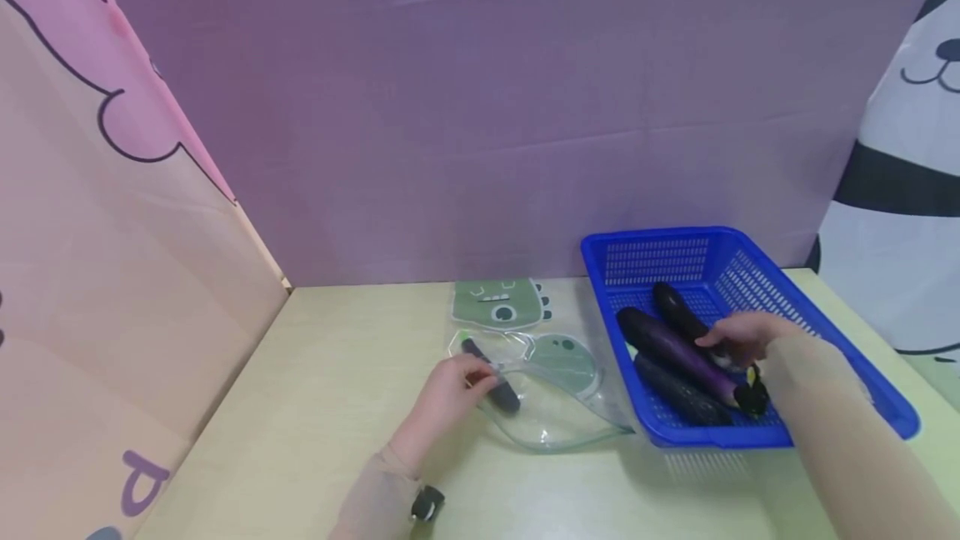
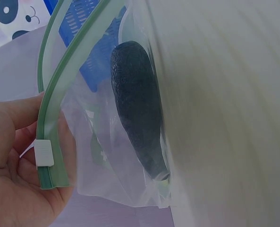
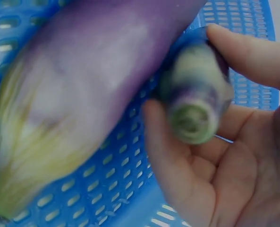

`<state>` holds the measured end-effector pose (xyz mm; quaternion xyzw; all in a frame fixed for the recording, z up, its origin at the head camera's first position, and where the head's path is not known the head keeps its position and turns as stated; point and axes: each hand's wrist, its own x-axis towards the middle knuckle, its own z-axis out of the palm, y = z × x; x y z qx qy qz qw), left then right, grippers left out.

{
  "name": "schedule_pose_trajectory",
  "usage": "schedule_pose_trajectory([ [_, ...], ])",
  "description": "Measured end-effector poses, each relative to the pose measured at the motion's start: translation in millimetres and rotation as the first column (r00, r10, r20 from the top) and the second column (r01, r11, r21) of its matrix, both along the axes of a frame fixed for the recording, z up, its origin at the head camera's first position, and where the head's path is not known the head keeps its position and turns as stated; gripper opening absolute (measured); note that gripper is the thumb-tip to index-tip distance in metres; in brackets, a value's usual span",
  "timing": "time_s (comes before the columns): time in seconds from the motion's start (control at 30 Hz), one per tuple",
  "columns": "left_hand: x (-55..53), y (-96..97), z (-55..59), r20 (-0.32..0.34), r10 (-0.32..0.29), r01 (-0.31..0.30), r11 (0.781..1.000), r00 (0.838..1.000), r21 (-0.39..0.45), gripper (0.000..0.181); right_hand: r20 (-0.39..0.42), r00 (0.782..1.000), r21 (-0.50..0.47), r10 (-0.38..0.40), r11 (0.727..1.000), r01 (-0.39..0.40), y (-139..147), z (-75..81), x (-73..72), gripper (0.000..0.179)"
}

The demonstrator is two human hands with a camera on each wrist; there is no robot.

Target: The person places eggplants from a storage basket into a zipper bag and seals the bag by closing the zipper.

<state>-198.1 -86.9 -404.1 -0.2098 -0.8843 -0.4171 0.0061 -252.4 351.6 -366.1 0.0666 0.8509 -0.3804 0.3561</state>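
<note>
My left hand (image 1: 450, 390) pinches the green zip edge of a clear zip bag (image 2: 59, 106), next to its white slider (image 2: 44, 152). The bag lies on the table with its mouth spread apart. Inside is a dark, bumpy, cucumber-like vegetable (image 2: 137, 104) with a light green tip. Over at the right, my right hand (image 1: 750, 338) reaches into a blue basket and grips a dark eggplant (image 1: 675, 311) near its pale green end. A larger purple eggplant (image 1: 671, 348) lies beside it. Along the basket's near side rests another dark, bumpy vegetable (image 1: 678, 394).
The blue basket (image 1: 720, 438) with slotted walls stands at the table's right, against the bag's right side. Behind the pale table (image 1: 337, 373) rises a purple backdrop (image 1: 450, 123). Printed panels stand left and right. A dark wrist device (image 1: 427, 503) sits on the left sleeve.
</note>
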Motion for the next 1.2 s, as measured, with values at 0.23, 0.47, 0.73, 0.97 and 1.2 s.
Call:
schedule_pose_trajectory([
  [0.23,-0.3,0.3,-0.1,0.004,0.004,-0.004,1.000,1.000,-0.001,0.009,0.059,0.998,-0.027,0.036,0.999,-0.034,1.7,-1.7,-1.9,0.063],
  [0.47,0.3,0.2,0.5,0.003,0.005,-0.005,1.000,1.000,-0.002,0.010,0.078,0.995,-0.065,0.056,0.997,-0.051,4.5,-5.3,-3.0,0.061],
  [0.73,0.5,0.1,0.1,0.003,0.010,-0.010,1.000,1.000,-0.003,0.009,0.098,0.995,-0.148,0.012,0.989,0.003,7.1,-4.1,-3.4,0.054],
  [0.97,-0.2,0.2,-0.9,-0.025,-0.006,0.005,1.000,1.000,-0.008,0.009,0.088,0.991,-0.291,-0.100,0.949,0.121,2.4,0.7,0.2,0.050],
  [1.2,-0.7,-0.3,-3.0,-0.016,-0.007,0.007,1.000,1.000,-0.004,0.009,0.072,0.983,-0.436,-0.171,0.881,0.185,-0.6,0.3,-0.4,0.020],
])
